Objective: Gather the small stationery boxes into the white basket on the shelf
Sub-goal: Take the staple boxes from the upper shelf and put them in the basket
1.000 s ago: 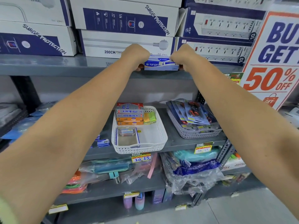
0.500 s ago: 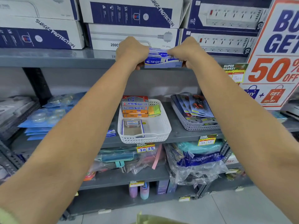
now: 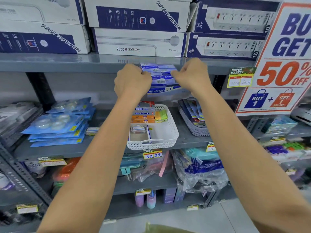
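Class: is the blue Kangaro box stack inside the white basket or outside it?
Outside: the left hand and right hand hold the stack above the white basket.

A shop — steel shelves (image 3: 67,63) w/ price tags (image 3: 152,154), boxed stock (image 3: 138,42), 50%-off promo sign (image 3: 282,64).

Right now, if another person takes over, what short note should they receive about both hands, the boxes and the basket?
Left hand and right hand: both grip one stack of blue Kangaro boxes by its sides, in the air before the upper shelf.
White basket: on the shelf below, with Sotek and orange boxes stacked at its back.
Done: stack picked up.
Left: lower it into the basket's free part.
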